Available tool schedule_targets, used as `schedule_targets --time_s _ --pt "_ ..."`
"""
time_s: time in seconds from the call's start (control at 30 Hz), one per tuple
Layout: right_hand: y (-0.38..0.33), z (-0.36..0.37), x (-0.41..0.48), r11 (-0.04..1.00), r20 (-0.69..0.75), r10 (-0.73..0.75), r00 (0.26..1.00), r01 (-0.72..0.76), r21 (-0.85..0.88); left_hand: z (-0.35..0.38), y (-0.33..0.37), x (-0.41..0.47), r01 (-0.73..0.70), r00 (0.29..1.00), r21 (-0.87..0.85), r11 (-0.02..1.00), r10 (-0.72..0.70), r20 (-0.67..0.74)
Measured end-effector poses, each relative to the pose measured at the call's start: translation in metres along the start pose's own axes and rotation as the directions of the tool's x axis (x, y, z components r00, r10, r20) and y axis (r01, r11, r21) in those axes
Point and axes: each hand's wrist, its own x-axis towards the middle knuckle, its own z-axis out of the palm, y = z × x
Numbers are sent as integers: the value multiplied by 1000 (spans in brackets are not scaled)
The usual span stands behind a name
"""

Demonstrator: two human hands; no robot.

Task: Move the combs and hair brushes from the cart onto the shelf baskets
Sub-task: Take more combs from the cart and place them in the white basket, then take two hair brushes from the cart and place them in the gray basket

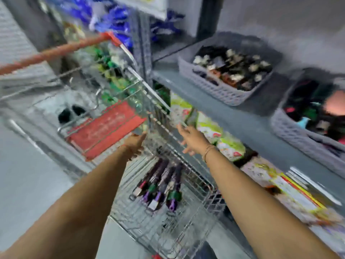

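The hair brushes (158, 186) lie in a tight bundle on the wire floor of the cart (168, 230), side by side, their long axes running from the near left, where coloured handle ends in purple, green and pink show, up and away toward the far right. The frame is smeared by motion, so how many there are and whether any combs lie among them I cannot tell. Both arms reach out above the cart's basket, and the bundle sits below and between them, nearer the viewer than either palm. The left hand (135, 144) hovers over the cart beside the folded red seat flap (106, 128), fingers loosely extended and holding nothing; the right hand (194, 139) is spread open, empty, near the cart's right wall and close to the lower shelf's packets. The left hand looks marginally nearer the far ends of the brushes, yet either would have to drop down and pull back toward the body to meet the handles. To the right, on the upper shelf (233, 116), stand two grey lattice baskets: a far basket (214, 88) full of small dark and pale items, and a near basket (298, 133) with mixed colourful goods, both well above the bundle.
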Motion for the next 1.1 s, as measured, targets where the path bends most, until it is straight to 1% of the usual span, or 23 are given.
schedule_targets --time_s 0.03,0.1,0.17,0.23,0.3,0.37,0.4,0.47,0.53,0.57,0.6,0.7,0.73,0.77,0.83,0.87,0.9,0.93,0.97,1.0,1.03,1.07,1.1 --pt "9 14 14 998 72 47 996 -44 -41 -1 -19 11 72 997 11 997 -72 -7" --pt "29 40 42 985 179 146 973 -126 -118 3 -52 33 171 985 29 985 -171 -26" --pt "53 59 63 967 242 216 946 -172 -190 13 -74 49 213 977 80 974 -212 -27" --pt "78 80 86 938 313 289 905 -203 -281 28 -92 67 274 962 81 958 -273 -21" --pt "106 97 101 914 328 352 877 -245 -324 43 -103 77 286 957 153 946 -289 -7" --pt "140 114 113 873 301 436 848 -319 -369 64 -115 87 233 967 304 924 -252 26" --pt "156 120 113 846 261 476 840 -357 -395 77 -120 89 171 977 397 902 -207 50" --pt "184 134 110 801 187 539 821 -432 -414 108 -130 86 23 982 590 807 -128 137" --pt "198 146 102 754 183 602 777 -478 -450 140 -143 80 -96 968 702 705 -97 230" --pt "203 153 98 750 188 613 768 -489 -445 153 -152 79 -95 966 716 692 -109 233" --pt "208 160 94 759 171 604 779 -496 -422 164 -160 79 -55 969 717 695 -136 206" --pt "214 169 83 783 47 548 835 -492 -380 182 -177 78 105 980 673 732 -191 55" --pt "214 170 81 793 50 541 839 -490 -363 186 -181 78 142 981 658 739 -195 7" --pt "217 172 80 805 68 544 836 -498 -322 189 -184 76 165 981 637 753 -192 -28" --pt "219 171 79 812 82 568 819 -543 -213 188 -184 74 183 981 580 794 -190 -49" --pt "218 169 79 807 88 585 806 -568 -163 182 -183 73 206 976 539 817 -210 -54" --pt "218 166 79 799 102 600 793 -591 -105 172 -182 74 256 964 464 848 -259 -58" --pt "217 163 79 787 112 615 780 -616 -35 160 -181 76 327 942 326 887 -333 -37" --pt "216 160 78 773 126 627 769 -634 28 147 -181 80 410 908 139 901 -418 29" --pt "216 156 78 767 146 623 768 -637 78 135 -181 84 484 871 -61 873 -473 136" --pt "215 152 77 764 173 610 773 -632 129 125 -179 86 536 837 -184 824 -490 244" --pt "214 148 76 761 208 586 783 -620 191 118 -177 86 554 820 -213 805 -482 309" --pt "213 145 74 759 240 551 799 -600 254 115 -176 86 553 816 -206 808 -474 331"
